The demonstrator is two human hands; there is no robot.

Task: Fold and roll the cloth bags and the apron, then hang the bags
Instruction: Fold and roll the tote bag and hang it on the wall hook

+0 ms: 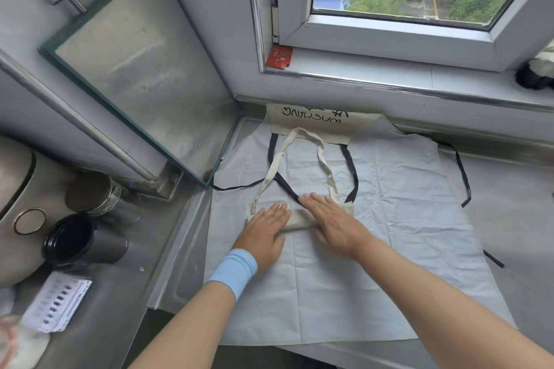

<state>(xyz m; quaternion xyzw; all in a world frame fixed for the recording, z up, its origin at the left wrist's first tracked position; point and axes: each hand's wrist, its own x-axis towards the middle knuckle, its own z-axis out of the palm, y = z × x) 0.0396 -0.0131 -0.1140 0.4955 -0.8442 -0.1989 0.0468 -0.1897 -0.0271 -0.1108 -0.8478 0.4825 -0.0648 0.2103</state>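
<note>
A pale grey apron with black straps lies spread flat on the steel counter. On it rests a cream cloth bag rolled into a narrow roll, its long cream handles looping away toward the window. My left hand and my right hand press flat on the roll, fingers extended, side by side. A second cream bag printed with black letters lies folded at the far edge of the apron, under the window sill.
A glass cabinet door stands open at the left, its corner over the apron's edge. Two dark cups and a paper packet sit at the left. A red packet lies on the sill.
</note>
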